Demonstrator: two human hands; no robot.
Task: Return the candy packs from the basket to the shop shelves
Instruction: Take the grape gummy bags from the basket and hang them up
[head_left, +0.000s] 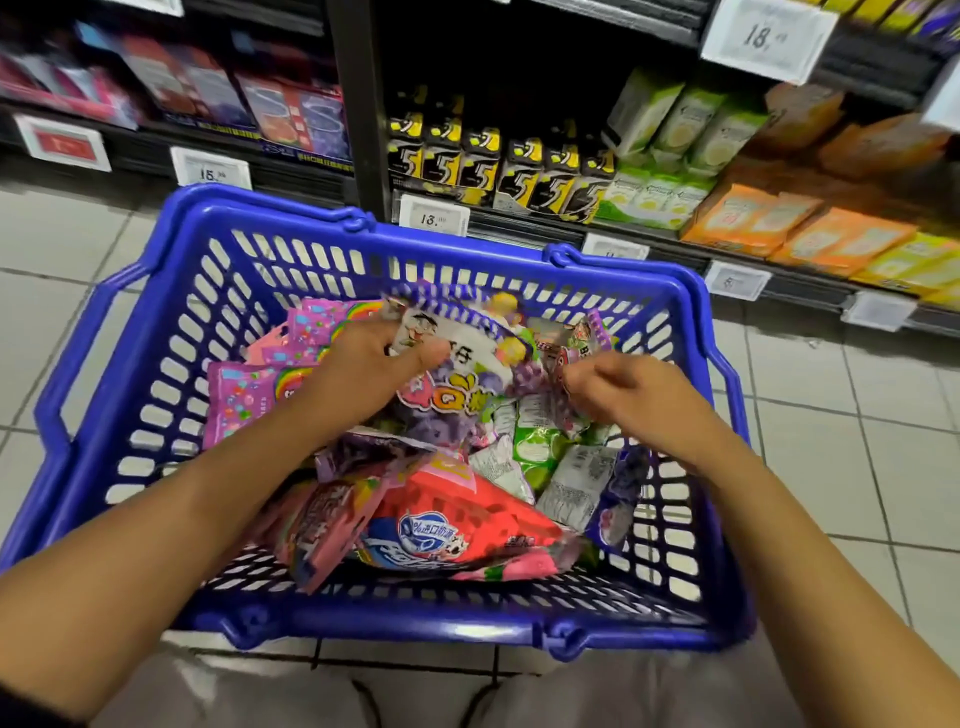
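A blue plastic basket sits on the tiled floor in front of me, full of candy packs. My left hand grips a purple and white cartoon candy pack at its top, thumb on its face. My right hand pinches the edge of a small pack lying beside it. Pink rainbow packs lie at the basket's left. A red pack lies at the front, with green packs at the right. The shop shelves stand just behind the basket.
The lower shelf holds black and yellow gum boxes, green boxes and orange boxes. The left shelf section holds purple and pink boxes. Price tags line the shelf edges. My knees are below the basket.
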